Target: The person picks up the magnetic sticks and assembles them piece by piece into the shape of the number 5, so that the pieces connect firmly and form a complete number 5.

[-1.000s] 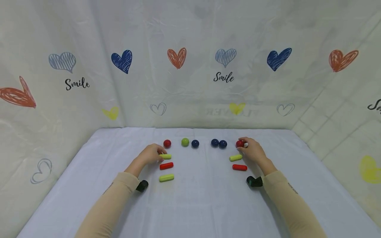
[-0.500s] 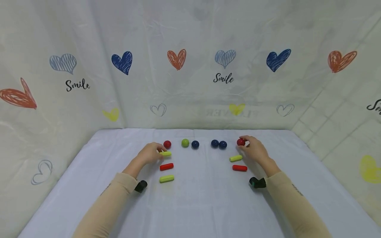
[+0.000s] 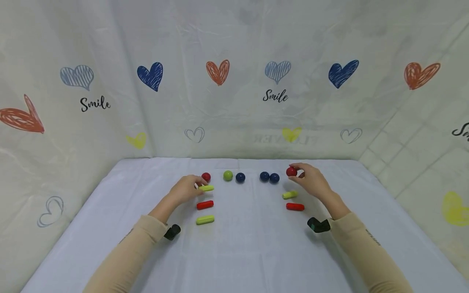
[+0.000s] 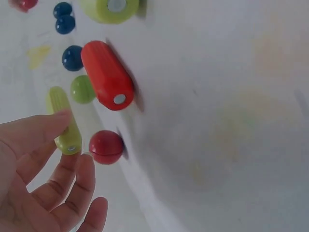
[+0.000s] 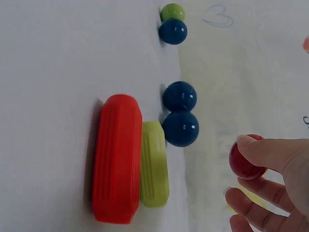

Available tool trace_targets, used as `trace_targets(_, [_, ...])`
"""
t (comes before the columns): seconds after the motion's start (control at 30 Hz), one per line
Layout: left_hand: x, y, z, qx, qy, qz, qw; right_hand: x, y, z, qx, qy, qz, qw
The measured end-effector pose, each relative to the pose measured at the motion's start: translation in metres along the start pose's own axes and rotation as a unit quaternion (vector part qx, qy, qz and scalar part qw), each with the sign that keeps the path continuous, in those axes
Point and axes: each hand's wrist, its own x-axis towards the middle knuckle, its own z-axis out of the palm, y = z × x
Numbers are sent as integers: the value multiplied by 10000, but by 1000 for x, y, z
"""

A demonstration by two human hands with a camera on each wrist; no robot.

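Observation:
My left hand pinches a yellow-green ribbed stick between thumb and fingers. In the left wrist view this stick shows a silver disc in its end and is held off the cloth. A red ball lies just beyond those fingers. On the other side, my right hand pinches another red ball between thumb and fingertips. The right wrist view has that ball in the air, the other fingers spread below it. Nearest to the right hand lies a yellow-green stick.
Behind stand a green ball, a dark blue ball and two touching blue balls. Near the left forearm lie a red stick and a yellow-green stick; another red stick lies right. A white cloth covers the table.
My left hand has raised the yellow-green stick and shifted it slightly right. My right hand has lifted the red ball and brought it a little left. The other sticks and balls have stayed put.

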Motion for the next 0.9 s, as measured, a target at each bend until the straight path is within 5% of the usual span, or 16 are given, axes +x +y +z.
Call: trace_targets(0.9, [15, 36, 27, -61, 69, 508, 9987, -9, -39, 34, 292, -458, -595, 9967])
